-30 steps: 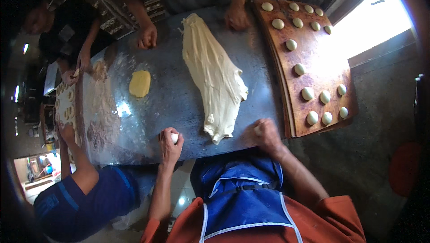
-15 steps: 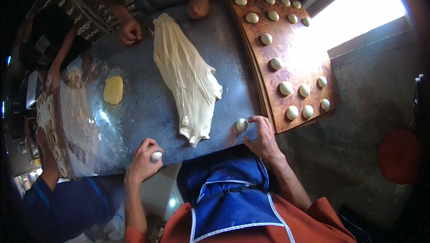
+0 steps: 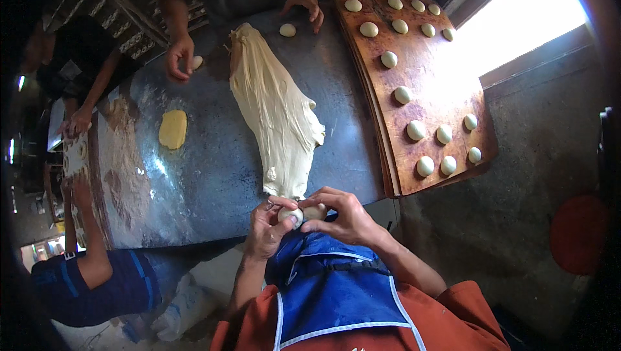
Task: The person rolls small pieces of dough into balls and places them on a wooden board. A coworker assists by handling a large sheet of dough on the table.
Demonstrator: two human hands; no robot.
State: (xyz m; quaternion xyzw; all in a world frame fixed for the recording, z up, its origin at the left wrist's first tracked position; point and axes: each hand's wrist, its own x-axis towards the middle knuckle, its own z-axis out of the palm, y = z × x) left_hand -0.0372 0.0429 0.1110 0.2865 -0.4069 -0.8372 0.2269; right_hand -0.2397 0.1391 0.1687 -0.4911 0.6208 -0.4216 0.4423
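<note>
Close together at the table's near edge, my left hand and my right hand each have a small pale dough ball in their fingers. The left dough ball is pinched between thumb and fingers. Beside it, nearly or fully touching, the right dough ball sits under my curled fingers. Just beyond my hands lies a long, stretched mass of white dough on the dark table, its narrow near end partly hidden by my fingers.
A stack of wooden boards at the right carries several dough balls. A yellow lump and scattered flour lie on the left. Across the table a person's hands are near two dough balls; other people work at the far left.
My hands have come together at the near edge, the right one lifting its dough ball from the table. The person opposite has opened their hands, with dough balls now showing beside them.
</note>
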